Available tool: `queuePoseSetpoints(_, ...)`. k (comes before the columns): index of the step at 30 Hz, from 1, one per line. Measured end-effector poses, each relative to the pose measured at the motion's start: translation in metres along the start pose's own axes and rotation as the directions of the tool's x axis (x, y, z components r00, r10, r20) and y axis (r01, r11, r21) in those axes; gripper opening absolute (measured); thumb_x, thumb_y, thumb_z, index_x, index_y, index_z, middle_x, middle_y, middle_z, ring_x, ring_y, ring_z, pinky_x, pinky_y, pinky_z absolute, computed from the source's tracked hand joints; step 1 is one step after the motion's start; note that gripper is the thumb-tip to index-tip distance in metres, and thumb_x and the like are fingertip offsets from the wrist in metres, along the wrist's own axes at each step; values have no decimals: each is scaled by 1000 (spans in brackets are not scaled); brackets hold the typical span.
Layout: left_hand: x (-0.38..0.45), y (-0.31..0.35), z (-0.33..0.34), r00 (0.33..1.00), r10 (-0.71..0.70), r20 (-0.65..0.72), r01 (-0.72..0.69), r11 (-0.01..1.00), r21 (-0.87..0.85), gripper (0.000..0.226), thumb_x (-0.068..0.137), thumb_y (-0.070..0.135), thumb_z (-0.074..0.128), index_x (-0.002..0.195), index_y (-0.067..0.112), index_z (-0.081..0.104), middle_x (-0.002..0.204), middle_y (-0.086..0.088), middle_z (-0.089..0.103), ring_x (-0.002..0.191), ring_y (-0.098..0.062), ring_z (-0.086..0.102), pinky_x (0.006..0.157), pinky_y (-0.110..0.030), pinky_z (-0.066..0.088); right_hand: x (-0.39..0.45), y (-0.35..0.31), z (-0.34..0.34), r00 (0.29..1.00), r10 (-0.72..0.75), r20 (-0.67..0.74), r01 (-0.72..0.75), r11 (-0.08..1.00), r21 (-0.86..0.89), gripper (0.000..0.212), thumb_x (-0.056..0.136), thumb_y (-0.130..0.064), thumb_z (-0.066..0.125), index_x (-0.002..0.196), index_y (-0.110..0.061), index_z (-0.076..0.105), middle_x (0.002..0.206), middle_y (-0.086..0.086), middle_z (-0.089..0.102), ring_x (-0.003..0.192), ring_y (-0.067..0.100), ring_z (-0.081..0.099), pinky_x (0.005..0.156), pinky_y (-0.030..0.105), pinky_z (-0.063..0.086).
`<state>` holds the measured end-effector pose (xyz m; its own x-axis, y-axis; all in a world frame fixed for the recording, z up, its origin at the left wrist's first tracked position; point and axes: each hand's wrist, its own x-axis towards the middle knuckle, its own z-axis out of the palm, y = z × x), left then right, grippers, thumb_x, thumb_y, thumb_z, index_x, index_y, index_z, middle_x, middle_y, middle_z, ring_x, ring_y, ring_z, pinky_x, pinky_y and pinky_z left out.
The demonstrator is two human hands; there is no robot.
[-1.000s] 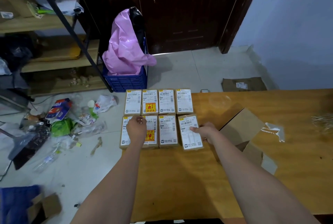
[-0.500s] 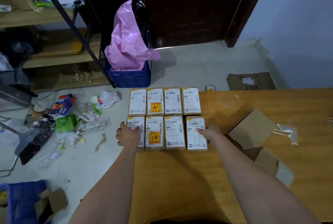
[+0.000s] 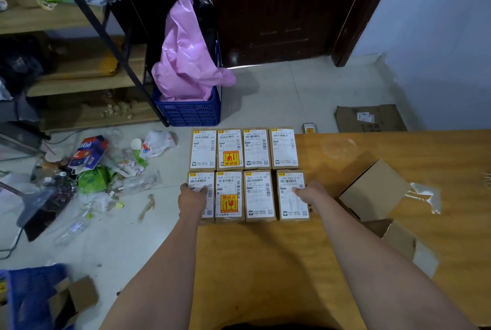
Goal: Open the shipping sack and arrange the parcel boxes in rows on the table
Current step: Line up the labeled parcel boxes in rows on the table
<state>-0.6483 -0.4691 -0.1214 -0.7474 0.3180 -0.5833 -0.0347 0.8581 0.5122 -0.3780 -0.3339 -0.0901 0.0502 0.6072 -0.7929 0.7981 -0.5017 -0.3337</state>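
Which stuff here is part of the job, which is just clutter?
Job:
- eight parcel boxes in two rows on the table
- left hand on the near-left box
- right hand on the near-right box

Clutter:
- open carton on the table
- pink bag in the blue crate
- litter on the floor

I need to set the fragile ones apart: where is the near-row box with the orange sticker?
In the head view, the orange-sticker box lies second from the left in the near row, between the boxes under the left hand and right hand.
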Motion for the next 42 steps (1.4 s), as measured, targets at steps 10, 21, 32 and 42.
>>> queuePoseSetpoints(10,-3,3,-1,999,24,23,-24,1000,0,50,92,30,66,131,5,46,122,-17,64,109,-36,63,84,-44,53,1,-6,7,999,22,26,-23,1000,16,42,96,-29,62,128,-4,57,130,14,61,116,32,60,77,34,48)
queuePoseSetpoints(21,-2,4,-1,998,43,54,-44,999,18,53,93,30,65,134,3,44,125,-18,63,111,-37,62,85,-41,51,11,-4,10,998,29,64,-31,999,40,63,92,-35,65,144,-8,43,145,11,49,131,34,49,103,44,45)
queuePoseSetpoints(32,45,44,-17,998,53,-18,-53,999,-6,65,91,38,56,148,16,33,140,-18,50,122,-38,53,98,-55,47,32,-51,-15,995,-38,-93,64,955,289,65,97,-26,59,151,-9,27,150,11,41,135,33,42,103,42,41)
queuePoseSetpoints(42,74,68,-8,993,115,36,-117,992,56,67,95,28,59,152,17,26,143,-17,49,124,-36,52,99,-48,47,70,-85,-14,973,-181,-144,193,978,79,53,93,-24,65,138,-9,41,139,9,55,127,28,53,100,37,46)
